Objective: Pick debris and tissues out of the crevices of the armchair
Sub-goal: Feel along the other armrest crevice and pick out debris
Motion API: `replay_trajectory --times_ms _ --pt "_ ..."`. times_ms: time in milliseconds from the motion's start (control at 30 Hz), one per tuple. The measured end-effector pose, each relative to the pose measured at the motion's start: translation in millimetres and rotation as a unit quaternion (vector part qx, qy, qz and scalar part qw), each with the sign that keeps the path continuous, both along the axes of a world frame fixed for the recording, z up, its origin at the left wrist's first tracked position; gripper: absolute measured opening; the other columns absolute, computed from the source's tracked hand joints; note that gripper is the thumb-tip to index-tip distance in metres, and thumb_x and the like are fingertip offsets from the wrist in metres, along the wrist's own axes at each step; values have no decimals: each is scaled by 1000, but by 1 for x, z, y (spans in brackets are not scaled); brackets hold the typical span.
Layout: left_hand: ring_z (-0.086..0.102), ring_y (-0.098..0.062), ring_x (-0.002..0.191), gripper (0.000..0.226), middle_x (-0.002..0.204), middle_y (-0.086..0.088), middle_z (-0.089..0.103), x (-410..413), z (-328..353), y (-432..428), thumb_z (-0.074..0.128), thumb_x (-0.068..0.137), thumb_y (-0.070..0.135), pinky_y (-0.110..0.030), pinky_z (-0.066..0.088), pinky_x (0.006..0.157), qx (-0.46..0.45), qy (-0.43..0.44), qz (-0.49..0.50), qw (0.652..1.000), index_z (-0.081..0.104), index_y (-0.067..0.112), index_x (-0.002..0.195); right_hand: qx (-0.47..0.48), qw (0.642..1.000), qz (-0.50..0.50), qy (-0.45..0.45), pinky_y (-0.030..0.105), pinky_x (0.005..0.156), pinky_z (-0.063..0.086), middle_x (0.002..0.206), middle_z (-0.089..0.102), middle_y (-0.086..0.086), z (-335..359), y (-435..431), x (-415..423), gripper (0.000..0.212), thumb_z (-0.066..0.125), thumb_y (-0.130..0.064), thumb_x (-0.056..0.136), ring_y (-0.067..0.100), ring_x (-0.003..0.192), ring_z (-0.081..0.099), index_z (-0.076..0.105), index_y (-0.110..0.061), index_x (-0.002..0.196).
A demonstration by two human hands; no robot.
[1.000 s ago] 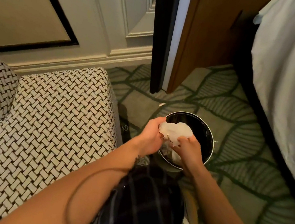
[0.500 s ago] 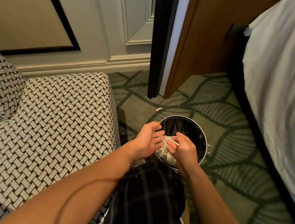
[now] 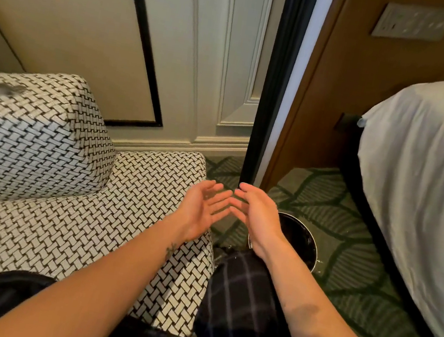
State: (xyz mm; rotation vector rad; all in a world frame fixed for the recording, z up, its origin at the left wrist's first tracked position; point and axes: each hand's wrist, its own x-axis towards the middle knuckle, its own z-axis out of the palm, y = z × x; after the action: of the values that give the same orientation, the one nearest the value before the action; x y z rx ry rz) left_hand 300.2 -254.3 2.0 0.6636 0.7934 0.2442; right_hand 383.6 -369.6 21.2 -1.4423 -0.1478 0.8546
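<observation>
The armchair (image 3: 38, 225) has a black-and-white woven cover; its seat fills the lower left and its back cushion rises at the far left. My left hand (image 3: 202, 209) hovers over the seat's right front corner, palm turned inward, fingers straight, holding nothing. My right hand (image 3: 256, 218) faces it, fingers straight and empty, fingertips nearly touching the left ones. Behind my right wrist stands a round black waste bin (image 3: 305, 241) on the carpet. No tissue shows in either hand; the bin's inside looks dark.
A bed with white sheets (image 3: 429, 185) runs along the right. A wooden panel (image 3: 346, 86) and a dark door edge (image 3: 272, 88) stand behind the bin. Green leaf-patterned carpet (image 3: 343, 277) lies between chair and bed. My plaid-trousered leg (image 3: 239, 303) is below the hands.
Both hands held a white tissue wad over the bin, lowered it in and let go. Now they are raised, open and empty, and the view has tilted upward.
</observation>
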Motion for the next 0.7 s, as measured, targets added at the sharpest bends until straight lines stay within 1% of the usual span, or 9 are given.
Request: replay_trajectory --times_ms 100,167,233,300,367,433,567,633,700 --pt "66 -26 105 42 128 -17 67 -25 15 6 47 102 27 -39 53 95 12 -16 12 1000 55 4 136 10 999 26 -22 35 96 57 118 69 5 21 10 -23 28 47 -17 105 16 106 70 62 -14 130" --pt "66 -25 99 42 123 -18 67 -39 23 7 47 102 26 -41 51 101 16 -24 17 999 55 4 137 18 998 39 -34 35 96 57 120 69 4 30 15 -34 29 49 -17 105 16 106 71 62 -15 131" --pt "64 -26 101 42 123 -19 67 -52 30 9 47 102 26 -45 45 110 16 -35 25 999 54 3 137 20 997 52 -49 33 96 57 120 69 2 38 18 -45 30 49 -18 105 14 106 71 62 -17 133" --pt "64 -27 104 42 126 -20 66 -67 40 11 47 102 26 -45 46 111 24 -41 35 998 54 2 137 24 996 61 -60 31 93 58 120 70 0 49 22 -57 31 49 -19 105 13 105 71 61 -18 133" --pt "65 -27 103 42 128 -21 66 -73 47 13 47 103 26 -43 50 105 25 -44 45 998 55 2 136 27 996 66 -62 29 90 59 119 70 0 54 24 -61 31 48 -19 105 12 104 72 62 -19 133" --pt "67 -27 101 40 128 -21 67 -86 59 13 47 103 26 -42 53 98 27 -51 58 997 56 3 134 33 994 74 -71 31 92 58 119 70 0 65 26 -73 31 48 -19 105 12 104 72 62 -19 132" --pt "68 -25 89 36 114 -18 70 -108 81 17 46 103 26 -38 56 83 30 -74 77 994 56 3 130 50 993 83 -75 36 95 58 119 70 2 79 34 -91 30 49 -18 104 15 105 72 63 -19 130" --pt "66 -24 84 34 107 -16 70 -118 92 19 46 103 26 -37 52 82 30 -77 88 993 57 5 127 58 992 90 -72 37 95 58 118 71 3 85 39 -102 29 50 -17 103 16 104 72 64 -18 129" --pt "63 -23 81 37 103 -15 69 -126 101 23 46 103 26 -36 50 78 25 -78 102 991 56 4 130 66 992 92 -58 36 93 59 117 71 5 90 46 -113 27 51 -16 103 17 102 73 64 -17 127"
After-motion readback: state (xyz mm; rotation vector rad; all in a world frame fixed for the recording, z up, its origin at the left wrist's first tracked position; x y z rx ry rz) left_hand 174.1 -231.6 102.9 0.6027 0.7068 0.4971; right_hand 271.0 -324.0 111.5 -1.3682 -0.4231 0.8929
